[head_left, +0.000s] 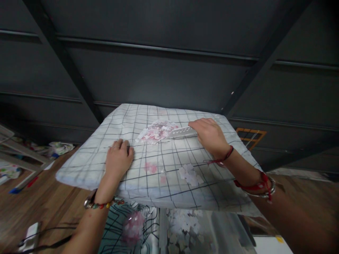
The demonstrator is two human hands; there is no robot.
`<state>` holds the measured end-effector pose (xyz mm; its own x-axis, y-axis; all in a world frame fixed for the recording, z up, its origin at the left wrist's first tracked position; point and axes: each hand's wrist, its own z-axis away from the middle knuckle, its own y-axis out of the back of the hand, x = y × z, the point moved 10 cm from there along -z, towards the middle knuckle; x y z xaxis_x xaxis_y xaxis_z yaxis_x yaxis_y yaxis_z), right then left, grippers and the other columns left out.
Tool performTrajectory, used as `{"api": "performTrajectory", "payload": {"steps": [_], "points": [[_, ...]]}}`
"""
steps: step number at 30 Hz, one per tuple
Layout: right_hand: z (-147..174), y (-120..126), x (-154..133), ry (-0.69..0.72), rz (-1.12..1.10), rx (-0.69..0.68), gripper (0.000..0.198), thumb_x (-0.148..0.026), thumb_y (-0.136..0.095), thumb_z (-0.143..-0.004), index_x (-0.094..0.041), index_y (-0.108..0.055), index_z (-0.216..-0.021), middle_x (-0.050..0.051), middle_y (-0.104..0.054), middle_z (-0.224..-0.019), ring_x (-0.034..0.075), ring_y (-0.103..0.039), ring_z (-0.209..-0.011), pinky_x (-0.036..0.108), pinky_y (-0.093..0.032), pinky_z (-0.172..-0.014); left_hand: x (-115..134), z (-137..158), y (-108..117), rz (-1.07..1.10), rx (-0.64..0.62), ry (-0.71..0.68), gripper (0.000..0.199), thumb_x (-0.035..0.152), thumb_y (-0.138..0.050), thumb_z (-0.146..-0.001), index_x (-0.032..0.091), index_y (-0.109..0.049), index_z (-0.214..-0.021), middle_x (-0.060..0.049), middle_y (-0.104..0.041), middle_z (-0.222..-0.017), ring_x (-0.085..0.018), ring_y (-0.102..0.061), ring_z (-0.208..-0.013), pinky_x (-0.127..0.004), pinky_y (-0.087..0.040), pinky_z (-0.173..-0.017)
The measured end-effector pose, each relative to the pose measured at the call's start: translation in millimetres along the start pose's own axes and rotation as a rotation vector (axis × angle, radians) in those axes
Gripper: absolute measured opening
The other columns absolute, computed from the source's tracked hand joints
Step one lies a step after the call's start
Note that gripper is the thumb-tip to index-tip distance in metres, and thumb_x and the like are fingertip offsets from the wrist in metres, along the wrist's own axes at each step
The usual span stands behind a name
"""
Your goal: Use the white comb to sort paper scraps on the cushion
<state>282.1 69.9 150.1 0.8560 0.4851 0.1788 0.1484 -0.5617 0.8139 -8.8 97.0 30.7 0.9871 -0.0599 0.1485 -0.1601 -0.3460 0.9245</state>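
In the head view, a table [90,160] under a white cloth with dark grid lines stands in front of a dark panelled wall [159,83]. A heap of white and pink paper pieces [156,133] lies around the middle of the table. The right hand [208,135], over the table's right half, has its fingers closed on a white perforated strip [182,132], whose other end touches the heap and covers a little of its edge; the hand hides the gripped end. The left hand [118,157] rests on the table's left half, fingers loosely spread on the cloth. Toward the table's near edge lie a pink patch [150,167] and a cluster of white pieces [189,175].

Both forearms cross that edge. Below it, a teal lined container [112,227] holds a pink bundle [133,225], and just beside it a clear plastic bin [230,233] holds more pale pieces [185,222]; the table overhangs both. Left of the table stand pale legs [23,151], with a power strip [32,234] nearer; right of it is an orange-brown frame [251,130]
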Motion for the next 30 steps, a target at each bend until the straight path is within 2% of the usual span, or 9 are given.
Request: {"api": "performTrajectory", "payload": {"steps": [8,15,21,26,30], "points": [[0.4,-3.4,-4.0,-0.007,-0.028,0.007,0.049,0.005,-0.041,-0.086,-0.019,-0.075,-0.112,0.007,-0.077,-0.094,0.024,-0.065,-0.091,0.036,-0.044,-0.084,1.0,0.7,1.8,0.027,0.007,0.002,0.054,0.036,-0.036,-0.097,0.005,-0.065,-0.132,-0.027,-0.061,-0.144,-0.04,-0.056,-0.137,-0.056,-0.047,-0.113],[-7.1,-7.9,6.9,-0.076,0.013,0.018,0.04,0.0,-0.042,-0.09,-0.017,-0.074,-0.11,0.011,-0.075,-0.095,0.027,-0.062,-0.091,0.039,-0.043,-0.081,1.9,0.1,1.9,0.022,-0.016,0.011,0.055,0.035,-0.037,-0.098,0.002,-0.065,-0.133,-0.029,-0.061,-0.145,-0.041,-0.056,-0.138,-0.055,-0.047,-0.114],[-6.6,-11.6,-3.8,-0.052,0.015,-0.01,0.042,0.004,-0.043,-0.085,-0.018,-0.074,-0.102,0.009,-0.075,-0.091,0.024,-0.062,-0.088,0.036,-0.042,-0.081,2.8,0.5,3.0,0.023,-0.015,0.008,0.054,0.033,-0.038,-0.098,0.002,-0.065,-0.132,-0.029,-0.061,-0.145,-0.041,-0.056,-0.138,-0.055,-0.047,-0.114],[-1.4,-3.0,-1.8,-0.072,0.03,-0.005,0.043,0.003,-0.044,-0.086,-0.018,-0.074,-0.108,0.008,-0.076,-0.094,0.025,-0.062,-0.092,0.036,-0.042,-0.083,4.0,0.7,3.5,0.02,-0.027,0.012,0.055,0.033,-0.037,-0.098,0.002,-0.064,-0.133,-0.029,-0.06,-0.147,-0.041,-0.055,-0.14,-0.055,-0.046,-0.115],[-6.8,-8.4,-0.9,-0.091,0.042,-0.011,0.042,0.002,-0.042,-0.089,-0.017,-0.074,-0.109,0.01,-0.075,-0.097,0.026,-0.061,-0.092,0.037,-0.04,-0.082,3.5,0.9,4.0,0.028,-0.018,0.012,0.054,0.033,-0.036,-0.098,0.003,-0.065,-0.132,-0.028,-0.06,-0.146,-0.041,-0.055,-0.139,-0.055,-0.046,-0.115]]}}
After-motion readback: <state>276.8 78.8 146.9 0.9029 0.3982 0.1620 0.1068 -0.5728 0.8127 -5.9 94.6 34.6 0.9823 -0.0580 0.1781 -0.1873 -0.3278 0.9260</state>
